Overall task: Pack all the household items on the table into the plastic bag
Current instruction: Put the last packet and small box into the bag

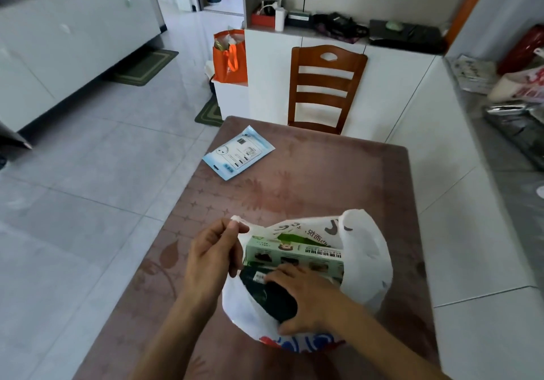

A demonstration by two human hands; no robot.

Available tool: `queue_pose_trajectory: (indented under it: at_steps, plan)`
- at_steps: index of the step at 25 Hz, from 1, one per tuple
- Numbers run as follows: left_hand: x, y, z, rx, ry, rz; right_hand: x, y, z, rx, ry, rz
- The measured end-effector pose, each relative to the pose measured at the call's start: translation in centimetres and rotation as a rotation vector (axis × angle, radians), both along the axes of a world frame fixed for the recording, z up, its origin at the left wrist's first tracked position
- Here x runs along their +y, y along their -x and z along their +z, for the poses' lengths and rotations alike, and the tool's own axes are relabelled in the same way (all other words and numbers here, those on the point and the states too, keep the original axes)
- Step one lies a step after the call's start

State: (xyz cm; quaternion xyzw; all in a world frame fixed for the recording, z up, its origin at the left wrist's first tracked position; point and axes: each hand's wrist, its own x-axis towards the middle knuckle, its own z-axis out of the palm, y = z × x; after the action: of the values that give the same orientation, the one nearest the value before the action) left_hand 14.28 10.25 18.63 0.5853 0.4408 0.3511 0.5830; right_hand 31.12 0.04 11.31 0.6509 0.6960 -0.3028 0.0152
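Lying crosswise in the plastic bag point(365, 250), green box point(294, 254); right hand point(306, 300) fingers around dark packet point(273, 297), seemingly; left hand point(212, 259) pinching handle.

head cam | looks forward-down | close over table point(323, 191)

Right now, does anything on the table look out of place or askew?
Only the blue pouch: it lies askew at the table's far left edge, one corner overhanging, still unpacked. The plastic bag looks orderly.
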Motion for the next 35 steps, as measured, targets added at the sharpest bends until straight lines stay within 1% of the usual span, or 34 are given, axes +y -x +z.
queue_pose_trajectory:
  at_steps: [2,4,6,8,9,11,14,17,20,22,24,28,32,35]
  plan:
    - [0.2,0.7,-0.4,-0.017,-0.043,-0.055,-0.8,-0.8,-0.4,0.046,0.055,0.027]
    - [0.7,1.2,-0.9,0.012,-0.068,-0.118,-0.8,-1.4,0.4,0.050,0.049,0.011]
    - [1.6,1.3,-1.5,0.080,-0.094,-0.066,0.3,-1.7,2.3,0.140,-0.072,-0.118]
    - [3.1,1.4,-2.4,0.163,-0.128,0.069,2.5,-2.2,4.6,0.227,-0.218,-0.240]
    - [4.1,1.5,-3.1,0.218,-0.139,0.114,3.8,-2.5,5.6,0.225,-0.271,-0.269]
    - [6.3,1.7,-4.9,0.386,-0.163,0.101,6.5,-3.1,6.9,0.128,-0.358,-0.261]
    - [10.3,1.0,-9.0,0.633,-0.206,-0.025,10.7,-3.6,7.3,0.022,-0.388,-0.260]
    - [14.3,0.5,-13.6,0.866,-0.106,-0.169,14.3,-3.9,6.5,-0.043,-0.362,-0.228]
    - [17.6,0.9,-18.5,1.036,-0.003,-0.383,18.5,-4.2,4.7,-0.096,-0.268,-0.199]
    - [19.3,1.1,-21.2,1.181,-0.037,-0.516,21.8,-4.5,2.9,-0.095,-0.167,-0.175]
    - [20.9,0.9,-23.0,1.297,-0.065,-0.539,25.0,-4.8,0.5,-0.099,-0.100,-0.114]
    - [22.5,-0.1,-24.9,1.349,-0.076,-0.555,31.1,-4.6,-6.2,-0.194,-0.042,0.012]
    - [22.7,-0.4,-25.3,1.355,-0.126,-0.562,36.5,-3.4,-13.3,-0.328,0.024,0.080]
    - [22.9,-0.4,-25.0,1.362,-0.142,-0.567,39.0,-3.1,-17.1,-0.399,0.053,0.091]
